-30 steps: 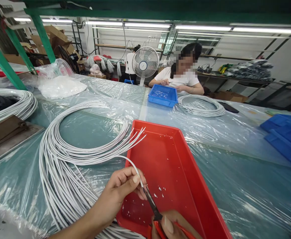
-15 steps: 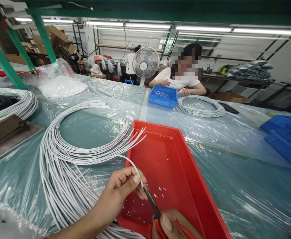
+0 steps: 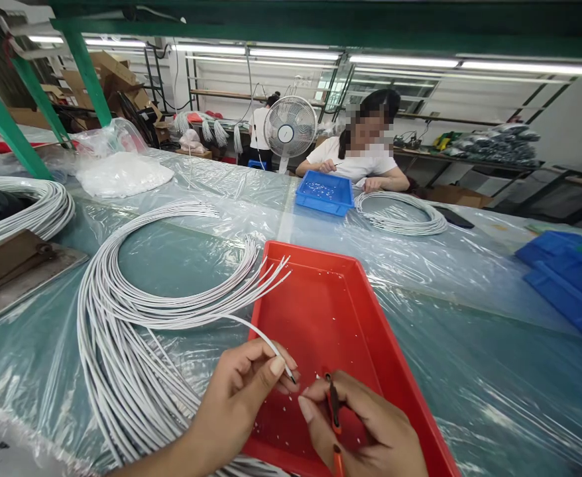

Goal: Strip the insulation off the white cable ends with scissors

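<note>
Cable (image 3: pixel 257 329) in LH (image 3: pixel 241 392), nr RH (image 3: pixel 378 424)

No lettering, brand, number or sign can be read anywhere in the view. The round badge (image 3: pixel 286 134) at the hub of the fan (image 3: pixel 291 122), in the upper middle of the frame, is too small for any wording to be made out.

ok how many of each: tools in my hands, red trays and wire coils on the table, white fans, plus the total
Tool: 1
Red tray: 1
Wire coils: 3
White fan: 1
Total: 6
</note>
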{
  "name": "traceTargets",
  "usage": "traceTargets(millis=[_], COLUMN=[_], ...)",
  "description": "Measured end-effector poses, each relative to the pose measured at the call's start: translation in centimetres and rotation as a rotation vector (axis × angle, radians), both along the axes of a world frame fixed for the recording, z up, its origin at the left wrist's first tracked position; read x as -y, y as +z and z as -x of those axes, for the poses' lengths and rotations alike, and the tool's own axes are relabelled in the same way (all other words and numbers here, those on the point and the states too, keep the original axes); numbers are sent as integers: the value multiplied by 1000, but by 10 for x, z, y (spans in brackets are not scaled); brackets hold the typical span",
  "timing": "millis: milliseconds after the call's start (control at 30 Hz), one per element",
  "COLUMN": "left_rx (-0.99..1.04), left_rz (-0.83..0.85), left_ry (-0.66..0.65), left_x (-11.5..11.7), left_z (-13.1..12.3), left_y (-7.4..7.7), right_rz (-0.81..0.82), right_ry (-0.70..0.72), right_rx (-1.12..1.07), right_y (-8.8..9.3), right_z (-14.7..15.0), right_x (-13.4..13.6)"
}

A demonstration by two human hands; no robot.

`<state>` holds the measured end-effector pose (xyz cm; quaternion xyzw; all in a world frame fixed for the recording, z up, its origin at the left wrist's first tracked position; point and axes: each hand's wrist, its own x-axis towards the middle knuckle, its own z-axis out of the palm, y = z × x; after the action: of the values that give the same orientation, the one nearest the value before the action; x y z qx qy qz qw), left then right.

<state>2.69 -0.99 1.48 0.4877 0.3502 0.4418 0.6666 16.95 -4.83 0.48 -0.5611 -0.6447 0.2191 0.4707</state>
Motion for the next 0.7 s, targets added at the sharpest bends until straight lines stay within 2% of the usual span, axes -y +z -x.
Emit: traceTargets(millis=[167, 333, 700], left_rx=[-69, -154, -243], left_rz=[-56, -174, -307], left_ry=[25, 65, 83], left_x=[3, 3, 4], left_z=[0, 1, 1], left_y=[-2, -5, -4], right_rz=[-161, -168, -159], right_ry=[80, 81, 55], right_rx=[148, 155, 147], right_y=[1, 1, 1], right_z=[-3, -2, -1], right_x=[-12, -14, -14])
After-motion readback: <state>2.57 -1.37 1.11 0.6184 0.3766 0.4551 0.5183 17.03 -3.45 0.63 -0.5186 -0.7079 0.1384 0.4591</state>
